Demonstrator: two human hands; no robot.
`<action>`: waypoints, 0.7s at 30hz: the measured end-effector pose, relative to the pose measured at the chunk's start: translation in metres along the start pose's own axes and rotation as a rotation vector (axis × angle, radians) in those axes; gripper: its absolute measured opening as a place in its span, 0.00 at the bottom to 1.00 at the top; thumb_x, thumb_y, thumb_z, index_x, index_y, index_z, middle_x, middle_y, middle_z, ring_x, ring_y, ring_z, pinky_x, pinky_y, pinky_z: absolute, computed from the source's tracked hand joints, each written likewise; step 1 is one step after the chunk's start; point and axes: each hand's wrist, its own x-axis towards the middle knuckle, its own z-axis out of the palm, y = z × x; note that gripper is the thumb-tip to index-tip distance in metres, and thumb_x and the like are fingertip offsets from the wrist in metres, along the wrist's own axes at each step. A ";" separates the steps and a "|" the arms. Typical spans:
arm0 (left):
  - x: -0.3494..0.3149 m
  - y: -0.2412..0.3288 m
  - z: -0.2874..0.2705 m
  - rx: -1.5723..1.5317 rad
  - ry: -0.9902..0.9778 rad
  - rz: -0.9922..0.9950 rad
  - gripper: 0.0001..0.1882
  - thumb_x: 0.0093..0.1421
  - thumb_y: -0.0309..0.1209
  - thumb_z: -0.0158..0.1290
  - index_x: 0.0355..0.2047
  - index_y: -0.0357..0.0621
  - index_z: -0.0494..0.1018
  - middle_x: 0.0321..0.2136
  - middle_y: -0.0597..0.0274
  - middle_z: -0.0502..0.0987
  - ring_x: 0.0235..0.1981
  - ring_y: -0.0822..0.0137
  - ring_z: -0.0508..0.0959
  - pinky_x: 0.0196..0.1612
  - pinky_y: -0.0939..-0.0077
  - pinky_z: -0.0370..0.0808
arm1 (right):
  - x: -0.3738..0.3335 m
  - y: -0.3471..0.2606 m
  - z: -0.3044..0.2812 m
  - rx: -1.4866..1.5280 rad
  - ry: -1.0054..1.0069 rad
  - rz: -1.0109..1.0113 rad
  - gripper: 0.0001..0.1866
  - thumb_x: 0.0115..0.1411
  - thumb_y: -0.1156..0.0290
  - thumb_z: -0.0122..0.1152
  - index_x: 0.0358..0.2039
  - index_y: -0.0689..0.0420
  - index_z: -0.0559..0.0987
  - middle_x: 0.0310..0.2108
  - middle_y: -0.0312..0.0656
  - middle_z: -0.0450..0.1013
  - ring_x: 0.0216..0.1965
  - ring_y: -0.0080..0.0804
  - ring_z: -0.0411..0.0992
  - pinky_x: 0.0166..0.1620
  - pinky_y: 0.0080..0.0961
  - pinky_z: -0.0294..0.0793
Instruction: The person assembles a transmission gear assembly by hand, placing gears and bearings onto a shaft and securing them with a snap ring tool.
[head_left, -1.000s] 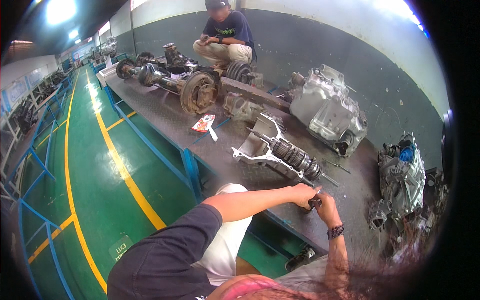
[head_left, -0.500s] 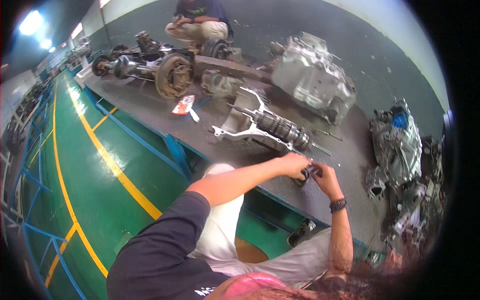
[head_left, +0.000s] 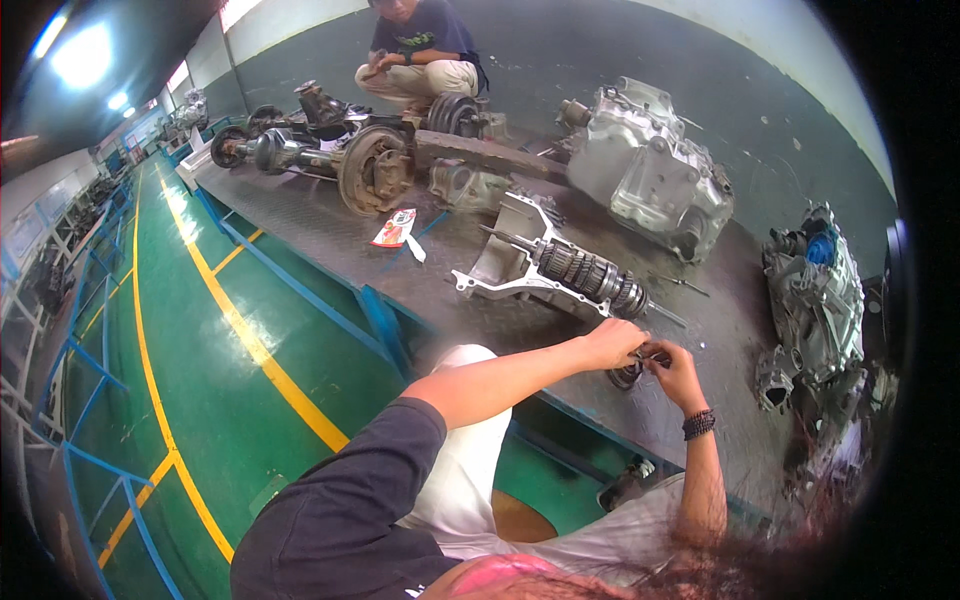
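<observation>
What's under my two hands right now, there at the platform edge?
Both hands, left hand and right hand, pinch a small dark round metal part. Beneath it lies the dark steel platform. The fingers cover most of the part, so its exact shape can't be made out.

Your left hand [head_left: 612, 343] and right hand [head_left: 676, 368] meet right of centre, pinching a small dark ring part [head_left: 630, 374] — gear shaft [head_left: 585, 274] just above

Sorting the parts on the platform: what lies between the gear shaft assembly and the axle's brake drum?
In the head view, a red-and-white packet lies on the dark platform between the gear shaft assembly and the brake drum.
</observation>
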 end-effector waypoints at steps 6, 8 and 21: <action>0.001 0.002 -0.005 0.008 0.083 -0.015 0.14 0.57 0.33 0.65 0.41 0.42 0.78 0.37 0.45 0.84 0.43 0.39 0.84 0.47 0.45 0.80 | 0.001 -0.007 -0.005 -0.155 -0.010 0.078 0.11 0.58 0.82 0.71 0.42 0.63 0.83 0.34 0.40 0.82 0.32 0.24 0.80 0.39 0.27 0.81; 0.001 0.002 -0.012 0.038 0.019 -0.109 0.12 0.58 0.32 0.64 0.41 0.42 0.79 0.38 0.44 0.84 0.44 0.40 0.84 0.48 0.46 0.80 | 0.001 -0.008 -0.010 -0.202 -0.019 0.085 0.12 0.57 0.80 0.72 0.43 0.63 0.83 0.36 0.44 0.83 0.36 0.34 0.82 0.43 0.32 0.81; 0.003 -0.011 -0.008 -0.110 -0.149 -0.092 0.23 0.56 0.21 0.66 0.54 0.40 0.79 0.34 0.51 0.80 0.37 0.50 0.82 0.45 0.58 0.78 | -0.002 0.027 -0.005 -0.370 -0.040 0.066 0.13 0.58 0.69 0.73 0.44 0.57 0.87 0.40 0.48 0.86 0.44 0.46 0.85 0.50 0.41 0.83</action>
